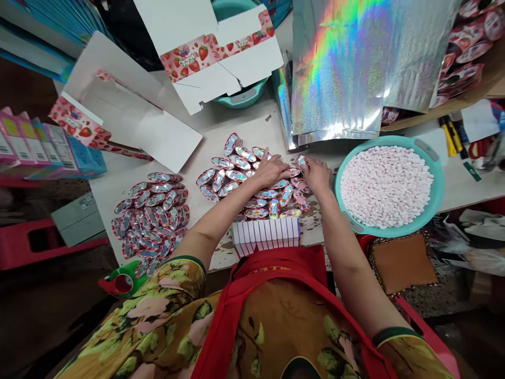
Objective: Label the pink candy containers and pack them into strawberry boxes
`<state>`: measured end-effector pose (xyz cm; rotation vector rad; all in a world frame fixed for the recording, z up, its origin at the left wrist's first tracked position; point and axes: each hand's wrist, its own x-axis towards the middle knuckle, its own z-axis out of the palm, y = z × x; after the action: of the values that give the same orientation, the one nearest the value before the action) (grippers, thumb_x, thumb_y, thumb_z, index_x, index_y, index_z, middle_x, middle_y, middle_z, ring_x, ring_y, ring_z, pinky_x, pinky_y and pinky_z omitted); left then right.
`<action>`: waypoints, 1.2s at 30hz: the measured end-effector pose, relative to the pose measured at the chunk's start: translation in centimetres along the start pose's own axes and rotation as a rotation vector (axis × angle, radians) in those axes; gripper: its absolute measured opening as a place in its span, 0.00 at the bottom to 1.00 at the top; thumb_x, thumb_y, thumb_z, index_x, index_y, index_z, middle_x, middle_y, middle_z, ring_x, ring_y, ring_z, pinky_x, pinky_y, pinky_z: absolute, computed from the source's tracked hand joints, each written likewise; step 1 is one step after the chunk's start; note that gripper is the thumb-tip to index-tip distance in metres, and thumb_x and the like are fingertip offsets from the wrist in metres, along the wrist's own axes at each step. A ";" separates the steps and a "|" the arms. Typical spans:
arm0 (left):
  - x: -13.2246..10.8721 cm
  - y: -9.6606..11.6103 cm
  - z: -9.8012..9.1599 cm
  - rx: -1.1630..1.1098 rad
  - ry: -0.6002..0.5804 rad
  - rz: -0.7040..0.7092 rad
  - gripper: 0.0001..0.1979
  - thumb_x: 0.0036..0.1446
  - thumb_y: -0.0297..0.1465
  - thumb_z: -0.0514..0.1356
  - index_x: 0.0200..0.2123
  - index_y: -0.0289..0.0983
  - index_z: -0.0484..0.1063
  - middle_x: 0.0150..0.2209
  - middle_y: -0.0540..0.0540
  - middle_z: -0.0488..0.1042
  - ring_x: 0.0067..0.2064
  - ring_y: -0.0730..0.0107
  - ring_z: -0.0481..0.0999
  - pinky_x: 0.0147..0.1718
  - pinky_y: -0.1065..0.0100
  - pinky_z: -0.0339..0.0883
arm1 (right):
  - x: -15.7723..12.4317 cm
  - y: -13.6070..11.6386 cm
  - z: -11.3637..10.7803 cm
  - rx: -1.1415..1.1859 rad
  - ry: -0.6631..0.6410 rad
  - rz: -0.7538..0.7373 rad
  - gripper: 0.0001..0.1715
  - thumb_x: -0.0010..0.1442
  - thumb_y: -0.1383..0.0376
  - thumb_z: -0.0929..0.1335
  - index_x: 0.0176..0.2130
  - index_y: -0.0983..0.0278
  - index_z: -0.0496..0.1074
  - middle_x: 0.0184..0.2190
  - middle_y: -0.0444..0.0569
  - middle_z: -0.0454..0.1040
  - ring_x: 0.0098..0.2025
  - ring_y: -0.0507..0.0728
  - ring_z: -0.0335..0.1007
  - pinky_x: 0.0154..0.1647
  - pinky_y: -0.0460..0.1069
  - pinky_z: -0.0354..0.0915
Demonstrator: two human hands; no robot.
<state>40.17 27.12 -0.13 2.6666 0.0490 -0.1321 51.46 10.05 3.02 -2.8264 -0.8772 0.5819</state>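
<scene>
Small red-and-silver foil packets (236, 175) stand packed together on the table in front of me, with their shiny oval ends up. My left hand (271, 171) rests over this group, its fingers stretched out and touching the packets. At the group's right edge, my right hand (317, 175) pinches one foil packet (302, 160) between thumb and fingers. Between the group and my red apron is a row of narrow white-and-purple boxes (266, 231). A second cluster of similar packets (152, 216) stands to the left.
A turquoise basin (438, 187) of small pale pink pieces stands right of my right hand. Holographic foil sheets (339, 79) lie behind. Open strawberry-print cartons (130, 110) stand at back left, one over another turquoise basin (244, 97). A cardboard box of packets (461, 84) is at far right.
</scene>
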 end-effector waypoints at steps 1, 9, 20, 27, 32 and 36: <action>-0.1 -0.1 0.0 0.000 -0.014 0.010 0.18 0.71 0.42 0.53 0.52 0.43 0.78 0.48 0.41 0.81 0.63 0.50 0.68 0.70 0.34 0.33 | 0.0 -0.2 0.0 -0.002 -0.019 -0.026 0.27 0.72 0.55 0.59 0.65 0.57 0.69 0.58 0.59 0.73 0.56 0.70 0.64 0.56 0.64 0.61; -1.3 -2.8 -1.8 0.097 -0.047 0.050 0.15 0.70 0.37 0.54 0.48 0.44 0.81 0.45 0.43 0.82 0.53 0.54 0.74 0.69 0.35 0.36 | 0.2 -1.9 0.8 0.030 -0.163 -0.172 0.27 0.72 0.54 0.61 0.66 0.48 0.67 0.61 0.55 0.72 0.58 0.70 0.61 0.56 0.66 0.61; -4.2 -1.0 -1.7 0.013 0.130 -0.127 0.17 0.72 0.38 0.50 0.55 0.44 0.75 0.59 0.42 0.75 0.65 0.55 0.66 0.69 0.45 0.42 | -7.2 0.3 1.4 0.320 0.225 -0.209 0.25 0.73 0.57 0.57 0.60 0.65 0.70 0.57 0.60 0.72 0.60 0.62 0.66 0.62 0.57 0.62; -13.5 3.4 0.9 -0.086 0.035 -0.150 0.20 0.73 0.41 0.48 0.45 0.40 0.79 0.46 0.40 0.79 0.49 0.57 0.73 0.51 0.56 0.64 | -17.4 2.8 6.4 0.658 0.121 0.121 0.25 0.64 0.47 0.65 0.49 0.63 0.70 0.43 0.57 0.78 0.43 0.61 0.75 0.48 0.56 0.71; -19.5 6.1 3.0 -0.111 0.004 -0.263 0.15 0.69 0.44 0.56 0.44 0.44 0.80 0.46 0.40 0.78 0.50 0.53 0.73 0.49 0.53 0.65 | -19.4 2.7 8.5 0.784 -0.212 0.183 0.28 0.54 0.39 0.70 0.36 0.60 0.73 0.31 0.49 0.78 0.37 0.61 0.74 0.41 0.54 0.72; -21.2 8.0 3.1 -0.150 -0.016 -0.301 0.15 0.66 0.44 0.59 0.50 0.46 0.78 0.53 0.40 0.78 0.54 0.50 0.73 0.51 0.52 0.64 | -19.6 2.2 8.2 0.961 -0.270 0.128 0.28 0.54 0.38 0.69 0.33 0.60 0.73 0.28 0.45 0.77 0.37 0.59 0.74 0.40 0.52 0.72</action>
<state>19.25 18.33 2.87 2.4920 0.4377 -0.2362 34.48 -2.89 1.31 -1.9495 -0.2892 1.0627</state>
